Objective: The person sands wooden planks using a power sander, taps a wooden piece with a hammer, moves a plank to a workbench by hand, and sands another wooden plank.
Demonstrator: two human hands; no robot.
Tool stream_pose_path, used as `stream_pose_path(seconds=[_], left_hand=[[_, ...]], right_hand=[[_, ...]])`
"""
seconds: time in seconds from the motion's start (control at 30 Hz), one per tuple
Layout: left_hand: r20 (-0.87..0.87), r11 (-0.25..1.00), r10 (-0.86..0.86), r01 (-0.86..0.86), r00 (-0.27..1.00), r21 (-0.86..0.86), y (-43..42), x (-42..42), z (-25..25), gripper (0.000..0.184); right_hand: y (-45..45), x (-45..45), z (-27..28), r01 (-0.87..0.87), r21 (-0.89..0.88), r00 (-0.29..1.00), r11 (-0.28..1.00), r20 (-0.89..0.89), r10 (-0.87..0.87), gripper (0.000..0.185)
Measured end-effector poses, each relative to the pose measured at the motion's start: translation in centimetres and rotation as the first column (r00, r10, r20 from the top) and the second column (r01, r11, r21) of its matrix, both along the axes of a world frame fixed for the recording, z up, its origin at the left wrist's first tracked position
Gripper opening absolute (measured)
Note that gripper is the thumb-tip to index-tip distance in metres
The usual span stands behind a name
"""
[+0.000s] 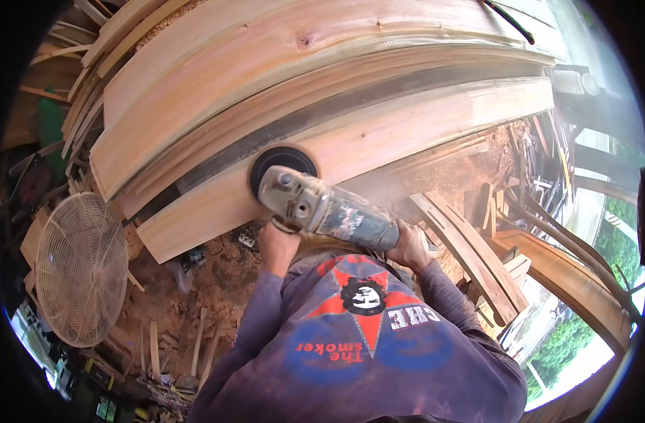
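Both my hands are on a dusty angle grinder (pixel 336 211) with a round black disc (pixel 283 166) at its left end. My left hand (pixel 278 247) is closed round the grip beside the grinder's head. At the rear end of the body, my right hand (pixel 409 247) is wrapped round the handle, its fingers partly hidden. The disc lies over a long pale plank (pixel 379 141) that runs across in front of me. Whether the disc touches the wood all round is hidden by the tool.
Wide boards (pixel 266 63) lie stacked beyond the plank. A round wire-guarded fan (pixel 81 269) stands at the left. Cut wooden strips (pixel 470 257) lean at the right. Sawdust and offcuts cover the ground, and a black rod (pixel 509 22) rests on the far boards.
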State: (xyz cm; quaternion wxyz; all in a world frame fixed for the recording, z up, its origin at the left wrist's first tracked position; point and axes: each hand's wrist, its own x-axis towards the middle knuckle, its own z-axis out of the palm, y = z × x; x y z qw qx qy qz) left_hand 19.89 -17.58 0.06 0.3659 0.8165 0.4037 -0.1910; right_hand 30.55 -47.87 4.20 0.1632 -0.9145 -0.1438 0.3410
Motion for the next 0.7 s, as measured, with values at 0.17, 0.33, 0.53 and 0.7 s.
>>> stream_pose_path(seconds=[0.17, 0.33, 0.53, 0.7], left_hand=[[0.064, 0.988, 0.148, -0.145, 0.987, -0.044, -0.6, -2.3, -0.5, 0.025], [-0.055, 0.992, -0.051, 0.044, 0.997, -0.116, -4.0, 1.5, -0.5, 0.020], [0.139, 0.918, -0.252, 0.282, 0.958, -0.279, -9.8, 9.0, 0.3, 0.019], [0.206, 0.859, -0.363, 0.411, 0.909, -0.304, -16.3, 15.5, -0.3, 0.019]], right_hand=[[0.4, -0.8, 0.5, -0.025, -0.049, 0.997, 0.999, -0.070, 0.022, 0.041], [-5.6, -2.6, 0.2, 0.172, 0.002, 0.984, 0.985, -0.044, -0.172, 0.044], [-11.3, -0.4, 1.9, 0.342, 0.009, 0.940, 0.940, -0.003, -0.342, 0.044], [-17.5, 3.5, 2.5, 0.442, 0.062, 0.896, 0.895, -0.071, -0.438, 0.051]])
